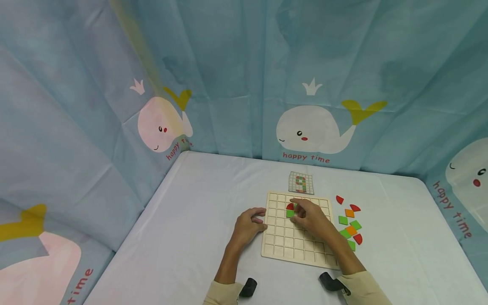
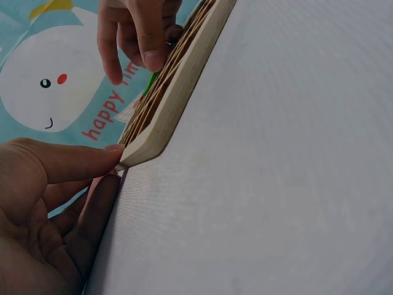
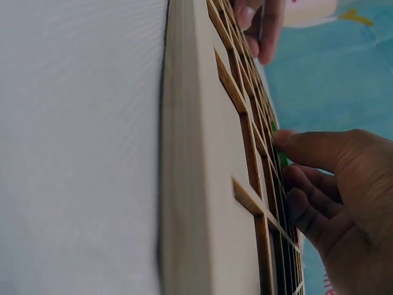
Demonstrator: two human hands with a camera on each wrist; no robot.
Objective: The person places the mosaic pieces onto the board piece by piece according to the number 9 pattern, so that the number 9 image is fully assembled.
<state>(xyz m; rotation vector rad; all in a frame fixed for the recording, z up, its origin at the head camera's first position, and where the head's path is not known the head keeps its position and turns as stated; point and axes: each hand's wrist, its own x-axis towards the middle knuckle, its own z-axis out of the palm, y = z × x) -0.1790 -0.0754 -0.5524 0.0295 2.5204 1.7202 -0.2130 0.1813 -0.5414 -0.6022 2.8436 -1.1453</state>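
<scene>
A pale wooden grid board [image 1: 284, 242] lies on the white table. My left hand [image 1: 245, 228] is at its left side, thumb and fingertips against the edge. In the left wrist view its thumb [image 2: 80, 161] reaches the board's corner. My right hand [image 1: 314, 220] is over the board's upper middle, fingers bent. Between its thumb and fingers shows a green square tile [image 3: 283, 160], pinched low at the grid and partly hidden. Just left of those fingers, a red quarter-round tile [image 1: 290, 206] sits above another green square tile [image 1: 290, 213] in the cells.
Behind the board lies a small pattern card [image 1: 301, 183] with a coloured figure on a grid. Right of the board are scattered loose tiles: red quarter-rounds [image 1: 358, 239], orange squares [image 1: 349, 213] and green squares [image 1: 343, 220]. Whale-printed blue curtains [image 1: 228, 84] hang around the table.
</scene>
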